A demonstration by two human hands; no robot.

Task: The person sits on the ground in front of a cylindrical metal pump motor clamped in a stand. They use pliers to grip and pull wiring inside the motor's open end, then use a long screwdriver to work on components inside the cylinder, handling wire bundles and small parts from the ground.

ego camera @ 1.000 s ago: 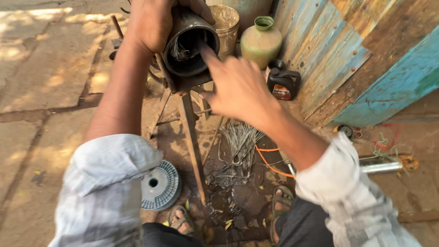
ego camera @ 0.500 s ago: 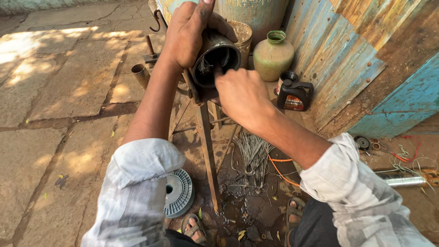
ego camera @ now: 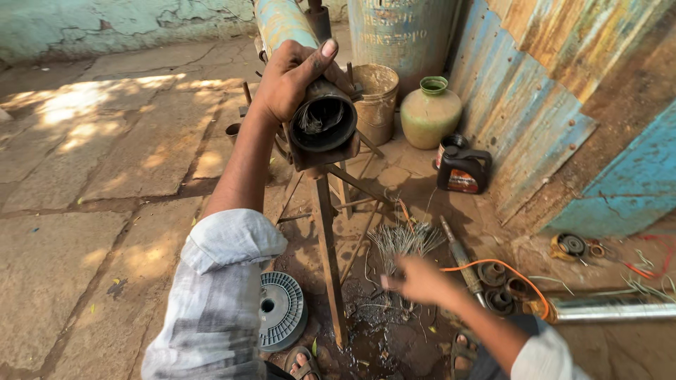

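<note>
1. Head view, looking down: my left hand (ego camera: 290,77) grips the top of a dark metal cylinder (ego camera: 324,125), fingers wrapped over its rim and the thumb stretched along the upper edge.
2. That cylinder lies on its side atop a rusty metal stand (ego camera: 325,232), its open mouth turned toward me; a tuft of thin wires shows inside the bore.
3. My right hand (ego camera: 417,279) is low, down by the ground and well apart from the cylinder. It is blurred, so I cannot tell whether its fingers are spread or pinching anything.
4. Just beyond that hand lies a bundle of thin grey wires (ego camera: 403,239), fanned out on the dirty floor.
5. An orange cable (ego camera: 493,268) curves across the floor to the right of the hand, near some small dark rings (ego camera: 501,299).
6. A ribbed grey spool (ego camera: 280,311) lies flat beside the foot of the stand, near my left sleeve.
7. Behind the stand sit a worn bucket (ego camera: 375,98), a green clay pot (ego camera: 431,114) and a black oil jug (ego camera: 462,169), the last 2 close to a corrugated metal wall (ego camera: 542,91).
8. A shiny steel tube (ego camera: 612,309) lies on the ground at far right.
</note>
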